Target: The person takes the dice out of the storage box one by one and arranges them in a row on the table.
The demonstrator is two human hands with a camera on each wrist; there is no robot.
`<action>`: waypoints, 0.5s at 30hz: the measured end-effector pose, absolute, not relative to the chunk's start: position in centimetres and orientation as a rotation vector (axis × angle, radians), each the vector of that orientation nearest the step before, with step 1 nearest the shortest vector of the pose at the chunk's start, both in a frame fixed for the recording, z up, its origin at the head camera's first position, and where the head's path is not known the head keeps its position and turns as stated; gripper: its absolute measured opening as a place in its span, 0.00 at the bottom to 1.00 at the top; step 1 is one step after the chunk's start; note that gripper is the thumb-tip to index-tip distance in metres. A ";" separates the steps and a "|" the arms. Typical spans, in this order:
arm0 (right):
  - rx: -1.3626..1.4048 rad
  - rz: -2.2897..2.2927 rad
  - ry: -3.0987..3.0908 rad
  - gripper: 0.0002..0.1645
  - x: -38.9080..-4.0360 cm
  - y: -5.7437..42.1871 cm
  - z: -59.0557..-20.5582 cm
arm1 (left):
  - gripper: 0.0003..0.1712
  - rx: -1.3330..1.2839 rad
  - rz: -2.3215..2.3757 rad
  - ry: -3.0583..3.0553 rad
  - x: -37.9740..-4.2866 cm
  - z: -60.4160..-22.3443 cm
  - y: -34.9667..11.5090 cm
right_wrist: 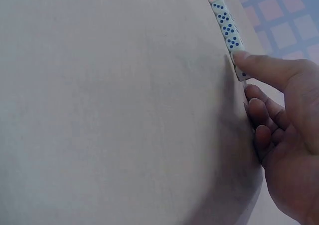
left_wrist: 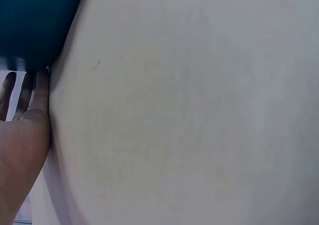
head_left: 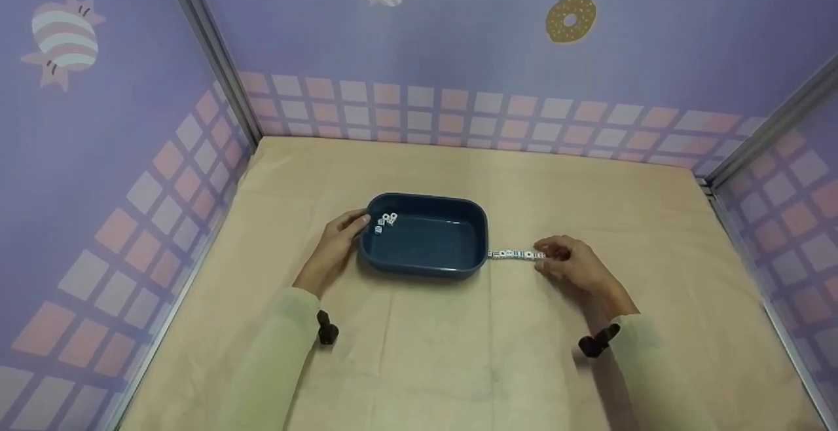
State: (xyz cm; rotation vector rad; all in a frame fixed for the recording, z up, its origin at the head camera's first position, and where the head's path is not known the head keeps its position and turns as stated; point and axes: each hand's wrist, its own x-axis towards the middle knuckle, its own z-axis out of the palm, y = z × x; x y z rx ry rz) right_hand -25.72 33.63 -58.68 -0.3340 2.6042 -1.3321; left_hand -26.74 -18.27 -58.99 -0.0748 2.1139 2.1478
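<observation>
A dark blue rectangular box (head_left: pixel 425 268) with rounded corners stands on the cloth, with several white dice (head_left: pixel 386 219) lying loose in its far left corner. The left hand (head_left: pixel 340 242) grips the box by its left side, thumb at the rim; in the left wrist view its fingers reach against the outer wall. To the right of the box runs a straight row of white dice (head_left: pixel 514 254) with blue and red pips, its left end close to the box wall. The right hand (head_left: pixel 576 262) pinches the row's right end, the thumb on the near side, as the right wrist view shows.
A pale yellow cloth (head_left: pixel 425 352) covers the table. Purple walls (head_left: pixel 458 44) with checks and sweets printed on them enclose the back and sides, joined by metal posts (head_left: pixel 216 44). A small dark device (head_left: pixel 327 329) sits at each wrist.
</observation>
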 end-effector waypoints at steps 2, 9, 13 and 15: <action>-0.339 -1.365 2.593 0.22 -25.5 33.8 -59.0 | 0.31 -0.075 2.129 2.131 -26.6 -59.1 -18.3; -0.170 -1.529 2.580 0.19 -25.6 33.5 -58.4 | 0.30 -0.067 2.167 2.069 -26.4 -58.9 -18.3; -0.110 -1.573 2.668 0.19 -26.1 31.8 -57.0 | 0.30 -0.075 2.183 2.052 -26.6 -58.8 -18.3; -0.133 -1.606 2.728 0.18 -26.2 30.3 -56.2 | 0.30 -0.080 2.175 2.067 -26.6 -58.8 -18.3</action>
